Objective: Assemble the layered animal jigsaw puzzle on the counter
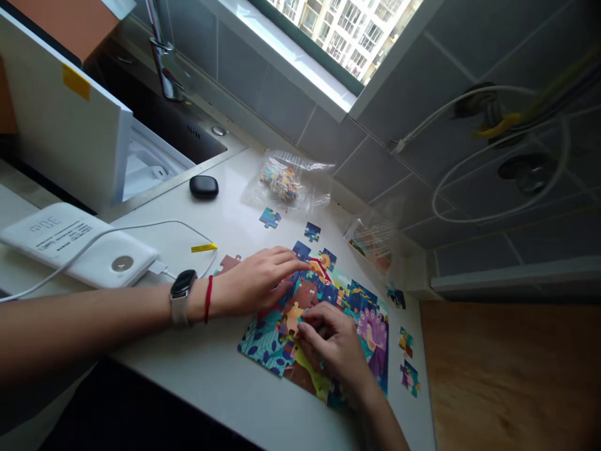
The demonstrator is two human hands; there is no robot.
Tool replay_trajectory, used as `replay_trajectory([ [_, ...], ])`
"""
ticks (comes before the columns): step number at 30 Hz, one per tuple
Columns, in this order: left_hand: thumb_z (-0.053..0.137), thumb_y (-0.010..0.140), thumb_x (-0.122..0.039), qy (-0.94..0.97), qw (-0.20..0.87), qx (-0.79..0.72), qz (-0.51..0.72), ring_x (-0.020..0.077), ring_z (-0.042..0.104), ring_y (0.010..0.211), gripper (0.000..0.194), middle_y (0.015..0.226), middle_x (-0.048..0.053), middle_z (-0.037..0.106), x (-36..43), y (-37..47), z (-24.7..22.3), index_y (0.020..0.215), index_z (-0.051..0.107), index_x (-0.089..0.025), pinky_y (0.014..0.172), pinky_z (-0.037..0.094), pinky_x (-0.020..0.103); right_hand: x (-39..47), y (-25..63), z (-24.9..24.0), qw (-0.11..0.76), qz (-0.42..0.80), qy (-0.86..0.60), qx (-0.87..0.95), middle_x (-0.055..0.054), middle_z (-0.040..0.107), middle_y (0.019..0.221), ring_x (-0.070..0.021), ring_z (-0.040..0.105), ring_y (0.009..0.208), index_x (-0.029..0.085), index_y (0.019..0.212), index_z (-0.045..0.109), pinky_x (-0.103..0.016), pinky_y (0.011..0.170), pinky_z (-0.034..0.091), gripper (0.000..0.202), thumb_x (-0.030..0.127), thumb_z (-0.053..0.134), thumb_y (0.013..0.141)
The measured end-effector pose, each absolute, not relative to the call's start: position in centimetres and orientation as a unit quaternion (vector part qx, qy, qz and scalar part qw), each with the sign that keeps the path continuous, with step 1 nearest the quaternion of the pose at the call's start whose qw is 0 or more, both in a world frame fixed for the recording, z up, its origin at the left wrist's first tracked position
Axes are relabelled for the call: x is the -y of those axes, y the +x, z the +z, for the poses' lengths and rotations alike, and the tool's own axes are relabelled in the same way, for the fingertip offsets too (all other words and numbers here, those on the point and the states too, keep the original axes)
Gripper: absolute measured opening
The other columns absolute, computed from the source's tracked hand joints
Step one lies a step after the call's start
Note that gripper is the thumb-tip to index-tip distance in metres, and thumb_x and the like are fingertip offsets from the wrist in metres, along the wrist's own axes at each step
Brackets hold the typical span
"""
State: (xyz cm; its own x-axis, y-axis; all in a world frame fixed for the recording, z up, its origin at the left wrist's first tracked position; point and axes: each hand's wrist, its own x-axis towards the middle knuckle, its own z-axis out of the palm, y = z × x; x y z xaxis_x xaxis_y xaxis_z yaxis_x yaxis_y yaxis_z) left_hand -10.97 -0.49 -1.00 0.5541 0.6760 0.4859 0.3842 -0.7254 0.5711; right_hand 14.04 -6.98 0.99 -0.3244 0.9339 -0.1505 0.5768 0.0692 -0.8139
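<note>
Multicoloured cardboard is spread beneath both hands: a partly joined jigsaw puzzle [373, 335], laid flat on the white tabletop [197, 382]. By the fingertips of the right grip [335, 344], a tan piece [293, 317] is seen within the puzzle; the thumb and index finger are bent close together at its edge, but whether it is pinched or only touched cannot be told. The left grip [258, 282] is held palm down, unclenched, with its fingers extended over the puzzle's upper left part. A smartwatch [183, 284] and a red cord [208, 299] are worn on the left wrist.

Just beyond the left grip, a light blue piece [270, 217] and a dark blue piece [312, 232] are left loose; a reddish-brown piece [228, 264] is partly hidden beside it. To the right of the right grip, three loose pieces [406, 342] are lined along the tabletop's edge. Farther beyond the left grip, a clear bag [282, 181] filled with pieces is set near the tiled wall [286, 100], and a second plastic bag [373, 244] is placed beyond the right grip. To the left of the left grip, a white power bank [77, 244] is joined to a cable [136, 224], and a black case [203, 186] is placed farther off, near the sink [188, 128].
</note>
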Motion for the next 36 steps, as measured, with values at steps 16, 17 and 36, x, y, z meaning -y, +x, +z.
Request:
replay_trajectory([
  [16,0.075,0.096,-0.037,0.899,0.237,-0.308,0.2,0.0388,0.045,0.151,0.037,0.152,0.012,0.059,2.4,-11.3,-0.2,0.129,0.066,-0.023,0.121,0.044,0.055,8.1,15.0,-0.3,0.241,0.255,-0.398,0.848,-0.004,0.068,0.083,-0.0174,0.063,0.073,0.02,0.108,0.077,-0.028,0.063,0.051,0.01,0.019,0.072,0.099],
  [17,0.076,0.095,-0.038,0.903,0.235,-0.304,0.192,0.0393,0.044,0.152,0.034,0.153,0.012,0.059,2.4,-11.4,0.0,0.125,0.067,-0.023,0.121,0.044,0.055,8.1,15.0,-0.3,0.236,0.242,-0.4,0.852,-0.004,0.068,0.082,-0.0179,0.062,0.073,0.02,0.108,0.077,-0.029,0.063,0.05,0.01,0.02,0.072,0.1],
  [36,0.079,0.095,-0.037,0.91,0.219,-0.294,0.195,0.0391,0.046,0.152,0.024,0.15,0.014,0.062,2.6,-11.5,-0.6,0.112,0.072,-0.022,0.121,0.046,0.056,8.1,15.3,-0.8,0.244,0.229,-0.447,0.829,-0.005,0.07,0.084,-0.018,0.064,0.074,0.021,0.11,0.076,-0.03,0.066,0.053,0.013,0.018,0.066,0.103],
])
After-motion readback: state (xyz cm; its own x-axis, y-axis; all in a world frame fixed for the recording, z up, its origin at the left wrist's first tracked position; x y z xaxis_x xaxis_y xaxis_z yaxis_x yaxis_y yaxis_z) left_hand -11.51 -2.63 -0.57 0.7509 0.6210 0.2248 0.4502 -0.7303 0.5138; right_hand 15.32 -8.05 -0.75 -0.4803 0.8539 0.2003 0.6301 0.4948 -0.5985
